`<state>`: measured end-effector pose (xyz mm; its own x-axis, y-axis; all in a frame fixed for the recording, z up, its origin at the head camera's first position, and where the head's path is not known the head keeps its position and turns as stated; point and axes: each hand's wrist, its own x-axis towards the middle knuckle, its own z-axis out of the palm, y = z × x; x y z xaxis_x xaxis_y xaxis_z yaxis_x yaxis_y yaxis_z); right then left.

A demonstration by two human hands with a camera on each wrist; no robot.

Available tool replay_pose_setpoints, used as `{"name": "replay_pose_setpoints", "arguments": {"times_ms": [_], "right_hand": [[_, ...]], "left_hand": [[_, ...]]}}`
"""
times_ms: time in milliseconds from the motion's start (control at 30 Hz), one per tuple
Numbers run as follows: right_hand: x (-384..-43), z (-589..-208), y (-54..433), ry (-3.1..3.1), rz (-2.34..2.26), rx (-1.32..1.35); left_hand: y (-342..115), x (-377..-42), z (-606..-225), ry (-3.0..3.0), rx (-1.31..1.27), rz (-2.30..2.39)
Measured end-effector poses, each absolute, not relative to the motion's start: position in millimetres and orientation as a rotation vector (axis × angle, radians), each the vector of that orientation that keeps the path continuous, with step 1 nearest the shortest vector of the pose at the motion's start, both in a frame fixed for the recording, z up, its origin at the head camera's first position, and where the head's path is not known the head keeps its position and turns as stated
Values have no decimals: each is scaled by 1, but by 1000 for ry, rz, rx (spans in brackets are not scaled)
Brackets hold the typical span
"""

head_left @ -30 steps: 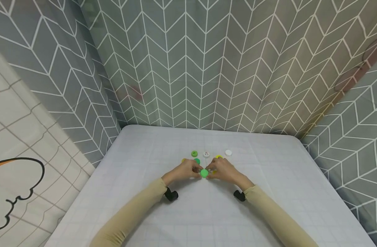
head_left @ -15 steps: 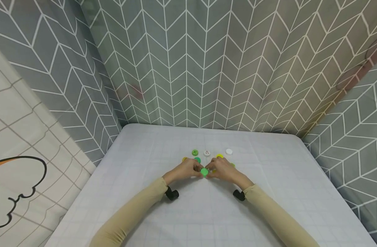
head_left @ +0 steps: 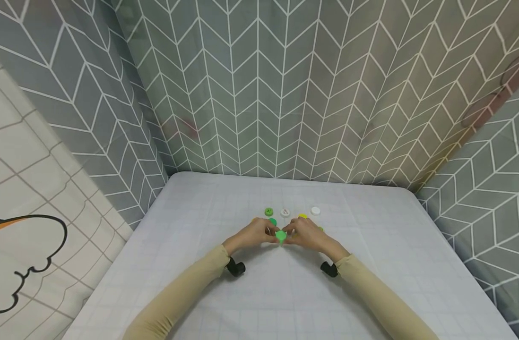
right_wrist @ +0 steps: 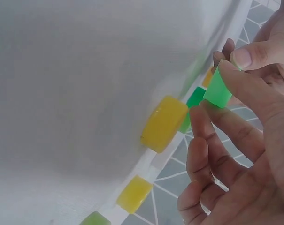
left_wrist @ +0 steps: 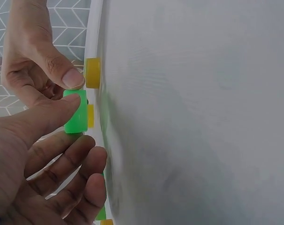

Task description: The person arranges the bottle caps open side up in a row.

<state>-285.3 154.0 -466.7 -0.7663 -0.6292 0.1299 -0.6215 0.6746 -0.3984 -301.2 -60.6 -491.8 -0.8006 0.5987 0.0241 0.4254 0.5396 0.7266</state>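
Observation:
A bright green bottle cap (head_left: 281,236) is held up between both hands over the white table (head_left: 281,297). From the left, my left hand (head_left: 253,233) pinches it, thumb across its side in the left wrist view, where the cap (left_wrist: 77,117) looks like a short cylinder. My right hand (head_left: 307,233) pinches the opposite side, the thumb near its top edge in the right wrist view. On both hands the outer fingers are loosely bent away from the cap. A larger yellow cap (right_wrist: 164,124) lies on the table close to the right hand.
Behind the hands lie a dark green cap (head_left: 272,221), a light green cap (head_left: 269,212), a marked white cap (head_left: 285,213), a plain white cap (head_left: 315,210) and a yellow cap (head_left: 302,216). Grey patterned curtain (head_left: 259,94) stands at the table's far edge.
Both hands stay almost in place. The green cap has turned slightly between the fingers, with a bit of its lower side showing. The other caps lie unmoved.

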Motion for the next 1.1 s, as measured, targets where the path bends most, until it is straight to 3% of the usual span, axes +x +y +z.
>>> {"name": "replay_pose_setpoints", "arguments": {"times_ms": [1100], "right_hand": [[-278,-448,148,2858,-992,-916]], "left_hand": [[-74,-298,-474,2295,706,1530]]}}
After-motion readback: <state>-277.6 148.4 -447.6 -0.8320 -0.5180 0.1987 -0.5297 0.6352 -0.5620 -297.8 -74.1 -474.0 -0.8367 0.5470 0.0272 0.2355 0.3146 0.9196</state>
